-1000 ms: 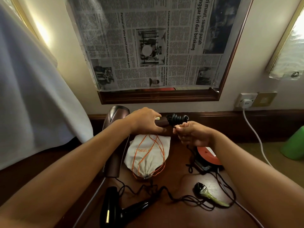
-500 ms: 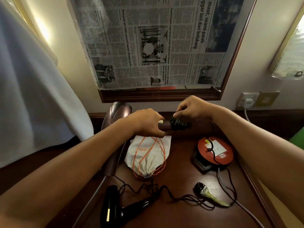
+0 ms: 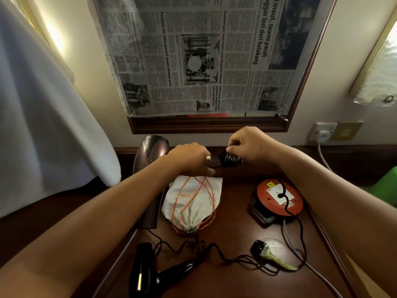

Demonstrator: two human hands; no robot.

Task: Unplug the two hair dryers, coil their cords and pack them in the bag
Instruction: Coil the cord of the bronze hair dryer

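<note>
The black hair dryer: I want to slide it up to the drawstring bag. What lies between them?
Head view: the black hair dryer's own tangled cord lies there, bunched against the drawstring bag's gathered mouth; otherwise bare wooden tabletop.

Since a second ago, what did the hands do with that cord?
The right hand rose from the near side of the brown dryer's handle to above it, carrying the black cord over for another wrap. The left hand kept gripping the handle. The bag, black dryer and red reel stayed put.
</note>
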